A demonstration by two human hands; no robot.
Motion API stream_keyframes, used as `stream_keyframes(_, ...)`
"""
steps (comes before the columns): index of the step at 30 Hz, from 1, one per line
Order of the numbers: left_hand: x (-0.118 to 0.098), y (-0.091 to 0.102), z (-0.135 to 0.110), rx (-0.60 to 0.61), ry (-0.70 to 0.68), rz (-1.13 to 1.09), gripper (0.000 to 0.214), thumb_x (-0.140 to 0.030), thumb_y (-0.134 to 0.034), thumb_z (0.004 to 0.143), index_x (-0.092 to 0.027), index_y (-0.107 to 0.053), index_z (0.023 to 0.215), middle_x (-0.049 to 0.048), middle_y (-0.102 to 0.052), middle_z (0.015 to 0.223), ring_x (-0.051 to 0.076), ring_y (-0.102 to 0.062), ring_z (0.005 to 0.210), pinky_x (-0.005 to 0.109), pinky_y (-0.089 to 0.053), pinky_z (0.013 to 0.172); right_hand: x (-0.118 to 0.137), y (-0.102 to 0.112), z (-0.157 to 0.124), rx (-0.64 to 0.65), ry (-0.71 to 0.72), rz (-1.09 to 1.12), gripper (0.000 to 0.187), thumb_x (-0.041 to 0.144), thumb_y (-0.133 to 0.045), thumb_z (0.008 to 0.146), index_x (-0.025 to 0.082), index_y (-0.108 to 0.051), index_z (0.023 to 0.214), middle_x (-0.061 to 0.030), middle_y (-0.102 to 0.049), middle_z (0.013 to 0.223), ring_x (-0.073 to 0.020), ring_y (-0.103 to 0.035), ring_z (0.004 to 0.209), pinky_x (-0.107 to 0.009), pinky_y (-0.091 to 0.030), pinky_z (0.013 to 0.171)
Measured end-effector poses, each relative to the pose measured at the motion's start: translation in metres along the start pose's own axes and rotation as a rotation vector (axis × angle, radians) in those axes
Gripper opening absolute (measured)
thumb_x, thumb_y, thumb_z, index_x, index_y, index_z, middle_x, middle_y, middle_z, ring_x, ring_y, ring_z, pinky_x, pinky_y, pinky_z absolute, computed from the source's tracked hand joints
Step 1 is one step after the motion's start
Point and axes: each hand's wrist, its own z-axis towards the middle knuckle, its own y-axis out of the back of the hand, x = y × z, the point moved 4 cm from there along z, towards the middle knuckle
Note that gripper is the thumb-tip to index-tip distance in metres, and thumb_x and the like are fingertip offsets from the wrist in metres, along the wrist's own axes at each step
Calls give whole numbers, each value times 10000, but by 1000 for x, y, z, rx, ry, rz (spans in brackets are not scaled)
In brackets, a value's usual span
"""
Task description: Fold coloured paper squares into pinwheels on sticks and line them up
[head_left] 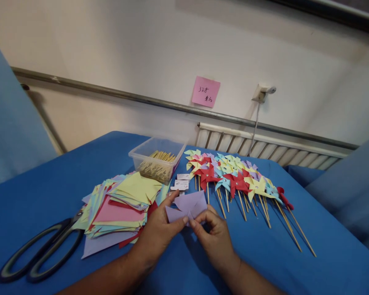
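Note:
Both my hands hold one purple paper square (192,203) with cut corners, low over the front middle of the table. My left hand (161,225) grips its left side, the thumb pressed near the centre. The fingers of my right hand (213,233) pinch the right side, where a corner is bent in towards the middle. Left of my hands lies a stack of cut coloured paper squares (119,213). Small white boxes (181,184) lie just beyond the purple paper. Several finished paper pinwheels (230,180) on wooden sticks are spread to the right.
A clear plastic box (156,157) of wooden sticks stands at the back. Large scissors (46,248) lie at the left, blades under the paper stack. Behind the blue table (261,262) are a radiator (230,141) and a wall with a pink note (206,91).

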Motion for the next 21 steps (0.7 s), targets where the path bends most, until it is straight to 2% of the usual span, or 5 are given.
stream_keyframes(7,3,1,4,8,-28,41,807,-229,-768,589,-145,-425,1315,104,-570,1288,263,-549,1135,327,-422,949,-8,-3,-1,9,-65,77,186,235,-629,771,164,-561,613,12,-488,716,-113,-470,624,-216,-359,550)
stream_keyframes(21,6,2,6,-8,-32,85,762,-213,-745,612,-148,-433,1304,87,-658,1135,235,-611,1006,319,-457,881,-10,-6,-2,11,-114,133,224,264,-630,781,156,-554,600,20,-460,695,-104,-439,602,-215,-336,533)
